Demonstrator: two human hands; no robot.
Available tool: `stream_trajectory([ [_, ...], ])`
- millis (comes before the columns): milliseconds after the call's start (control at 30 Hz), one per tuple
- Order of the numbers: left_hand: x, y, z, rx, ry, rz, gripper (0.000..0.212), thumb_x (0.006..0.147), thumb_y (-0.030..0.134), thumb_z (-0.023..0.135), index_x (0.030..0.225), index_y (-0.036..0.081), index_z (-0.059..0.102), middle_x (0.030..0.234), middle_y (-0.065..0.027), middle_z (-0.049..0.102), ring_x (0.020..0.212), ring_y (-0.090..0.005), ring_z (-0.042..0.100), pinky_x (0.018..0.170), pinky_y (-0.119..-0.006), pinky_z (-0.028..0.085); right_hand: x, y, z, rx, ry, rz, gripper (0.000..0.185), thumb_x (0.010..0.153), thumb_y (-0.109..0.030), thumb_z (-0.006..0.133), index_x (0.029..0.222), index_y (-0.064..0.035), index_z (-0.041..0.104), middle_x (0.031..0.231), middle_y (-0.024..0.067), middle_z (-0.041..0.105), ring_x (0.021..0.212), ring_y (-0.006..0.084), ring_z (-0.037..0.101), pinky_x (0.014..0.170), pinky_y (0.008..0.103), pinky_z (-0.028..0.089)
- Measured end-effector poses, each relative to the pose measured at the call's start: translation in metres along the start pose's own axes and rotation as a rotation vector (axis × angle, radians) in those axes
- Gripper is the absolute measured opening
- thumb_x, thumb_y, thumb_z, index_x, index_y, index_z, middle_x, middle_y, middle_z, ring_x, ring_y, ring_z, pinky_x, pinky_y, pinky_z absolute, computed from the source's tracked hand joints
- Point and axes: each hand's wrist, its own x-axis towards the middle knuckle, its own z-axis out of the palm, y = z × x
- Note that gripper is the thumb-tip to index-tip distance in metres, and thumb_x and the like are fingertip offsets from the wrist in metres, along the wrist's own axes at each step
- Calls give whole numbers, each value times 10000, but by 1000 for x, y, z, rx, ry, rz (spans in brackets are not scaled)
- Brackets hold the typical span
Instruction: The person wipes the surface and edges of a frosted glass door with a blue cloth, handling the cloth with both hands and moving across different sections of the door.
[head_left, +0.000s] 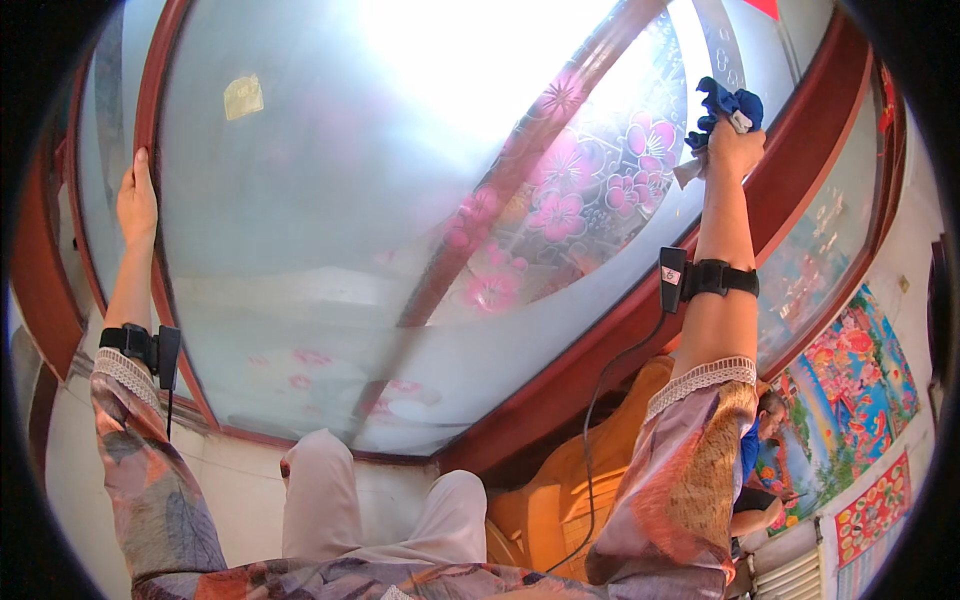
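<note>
A large glass pane (315, 195) with pink etched flowers fills the view before me, set in a red-brown frame (517, 416). My right hand (736, 150) grips a crumpled blue and pale cloth (720, 105) near the pane's upper right, beside the frame's right side. On the left, my left hand (138, 199) rests against the upright of the frame, thumb pointing up along it; its other fingers are mostly hidden behind the edge. A small yellowish patch (244, 97) sticks to the glass at the upper left.
An orange-brown wooden chair (555, 480) stands below right. Another person (765, 450) sits beyond my right sleeve, near a colourful wall poster (847, 390). Lower right is a white ribbed radiator (791, 581). A black cable (596, 420) runs down from my right forearm strap (720, 279).
</note>
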Motion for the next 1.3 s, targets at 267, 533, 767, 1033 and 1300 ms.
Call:
stream_trajectory([
  [267, -5, -2, 5, 25, 54, 43, 814, 910, 712, 446, 1208, -20, 644, 1161, -209, 664, 1117, -316, 601, 974, -372, 426, 2, 2, 7, -82, 160, 32, 590, 683, -343, 825, 1086, 50, 645, 1017, 257, 686, 945, 392, 687, 867, 474, 538],
  [533, 4, -8, 4, 10, 67, 77, 843, 906, 728, 419, 1258, -10, 622, 1207, -228, 647, 1178, -336, 581, 1007, -377, 413, -9, -18, 9, -92, 107, -105, 522, 698, -330, 810, 1054, 25, 671, 979, 236, 698, 969, 418, 670, 847, 505, 527],
  [767, -5, -3, 5, 38, 68, 31, 835, 906, 724, 434, 1258, -9, 625, 1206, -226, 647, 1174, -332, 580, 1014, -378, 407, -5, -2, 17, -196, 95, -435, 541, 712, -334, 805, 1066, 42, 647, 1042, 245, 679, 1008, 432, 649, 879, 501, 513],
  [1033, -2, 2, 2, 2, 54, 44, 835, 912, 713, 443, 1258, -25, 621, 1209, -220, 641, 1172, -309, 580, 1020, -356, 401, -7, 0, 21, -132, 32, -410, 513, 720, -324, 806, 1058, 30, 656, 1031, 258, 683, 990, 422, 664, 872, 483, 518],
  [1300, -4, -7, 10, 21, 14, 27, 836, 911, 721, 426, 1266, -11, 619, 1225, -222, 637, 1193, -328, 573, 1031, -374, 401, 4, 10, 19, -175, 103, -220, 498, 708, -261, 802, 1056, 58, 644, 977, 245, 698, 972, 425, 667, 880, 468, 518],
])
